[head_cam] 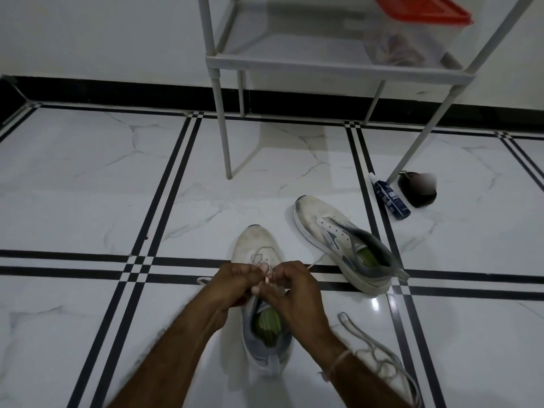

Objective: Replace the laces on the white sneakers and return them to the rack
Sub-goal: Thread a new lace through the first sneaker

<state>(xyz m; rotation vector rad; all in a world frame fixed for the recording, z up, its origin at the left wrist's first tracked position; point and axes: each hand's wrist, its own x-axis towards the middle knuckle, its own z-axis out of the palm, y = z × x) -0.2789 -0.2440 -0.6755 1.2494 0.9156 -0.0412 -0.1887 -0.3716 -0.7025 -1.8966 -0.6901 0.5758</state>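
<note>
A grey rack (pixel 338 69) stands against the wall. On the tiled floor in front of it, one white sneaker (pixel 332 228) lies angled near the rack's right front leg, and the second white sneaker (pixel 259 245) stands farther from the rack, toe pointing toward it. Over this second shoe's eyelets the left hand (pixel 232 282) and right hand (pixel 294 285) meet, fingers curled, both pinching its white lace (pixel 266 273). A loose grey lace (pixel 379 348) lies farthest from the rack.

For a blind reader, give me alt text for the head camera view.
A left hand and right hand pinch a white lace over the near white sneaker on a tiled floor. A second white sneaker lies to its right, a loose grey lace beside the right forearm, and a grey rack stands behind.
</note>
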